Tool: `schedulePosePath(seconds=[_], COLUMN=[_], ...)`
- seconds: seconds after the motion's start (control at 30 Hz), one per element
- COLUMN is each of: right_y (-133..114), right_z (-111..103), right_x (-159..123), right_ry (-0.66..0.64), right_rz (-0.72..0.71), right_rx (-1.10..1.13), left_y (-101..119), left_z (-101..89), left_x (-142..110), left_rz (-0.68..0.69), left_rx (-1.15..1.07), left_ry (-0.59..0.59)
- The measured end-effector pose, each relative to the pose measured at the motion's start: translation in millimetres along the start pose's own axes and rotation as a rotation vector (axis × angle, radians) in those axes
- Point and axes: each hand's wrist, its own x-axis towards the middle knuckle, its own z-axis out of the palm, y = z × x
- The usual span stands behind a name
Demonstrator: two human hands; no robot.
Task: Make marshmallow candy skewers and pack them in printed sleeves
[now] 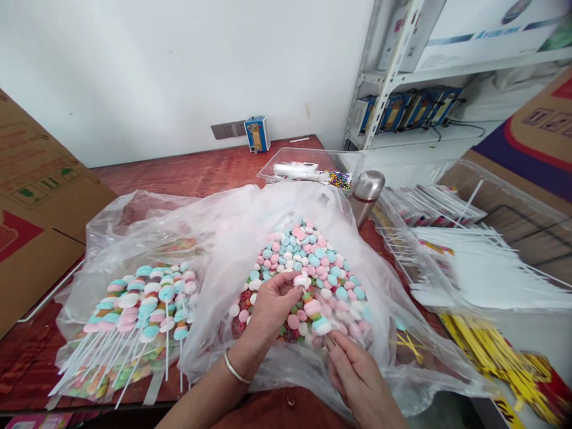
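My left hand [271, 305] reaches into a clear plastic bag [223, 238] of loose pastel candies [308, 262] and pinches a white and pink piece [302, 280] at its fingertips. My right hand [353, 372] grips a candy skewer [318, 316], its stick stacked with pink, white and blue pieces that run up toward the left hand. Both hands sit over the candy pile in the open bag. To the left, a pile of finished candy skewers [143, 304] with white sticks lies on another clear bag.
A red-brown wooden table [187, 170] holds a clear tray [313, 161], a steel flask [365, 193], and clear bins of white sticks [473, 262] and yellow twist ties [504, 357] at right. Cardboard boxes [36, 208] stand at left; a metal shelf [415, 71] at back right.
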Motion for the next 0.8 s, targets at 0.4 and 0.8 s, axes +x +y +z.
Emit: schedulePosePath(seconds=[0.4,0.8], right_y=[-5.9,-20.1], right_z=[1.0,2.0], right_x=[2.5,-2.1], right_ry=[-0.021,-0.060], right_rz=[0.210,0.292], right_rx=[0.385,0.544], left_y=[-2.3,-3.4], left_z=[-0.6,2.8], left_x=[-4.4,-3.4], left_rz=[-0.032,0.055], left_rx=[0.017,0.074], left_ry=[-0.072,-0.056])
